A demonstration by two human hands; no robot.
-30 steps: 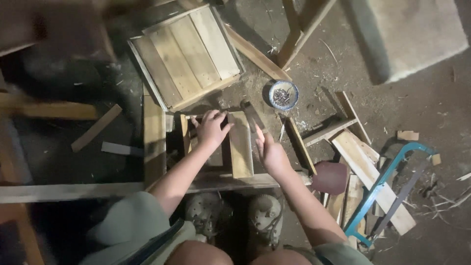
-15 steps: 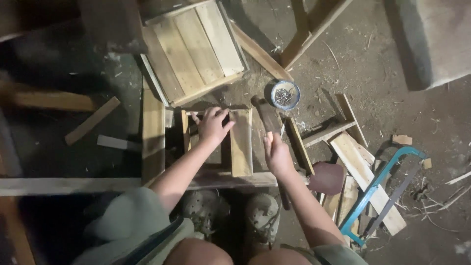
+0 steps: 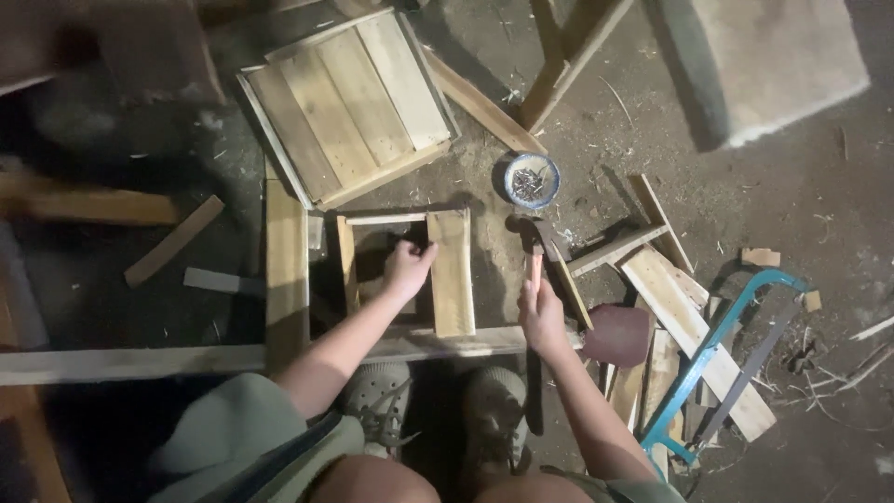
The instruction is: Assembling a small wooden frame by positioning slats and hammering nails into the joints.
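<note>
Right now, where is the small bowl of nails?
In the head view, the small bowl of nails sits on the floor, upper centre, just beyond the hammer in the right hand, right of the slatted wooden panel.

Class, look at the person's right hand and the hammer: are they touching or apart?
Touching. The head view shows the right hand with its fingers wrapped around the wooden handle of the hammer, whose head is raised beside the small wooden frame.

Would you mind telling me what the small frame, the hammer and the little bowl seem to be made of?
The small frame under the left hand looks like bare, unfinished wood: pale planks with visible grain. The hammer in the right hand seems to have a wooden handle and a dark, probably metal head. The little bowl appears glazed ceramic or enamel, white with a blue rim; I cannot tell which.
</note>
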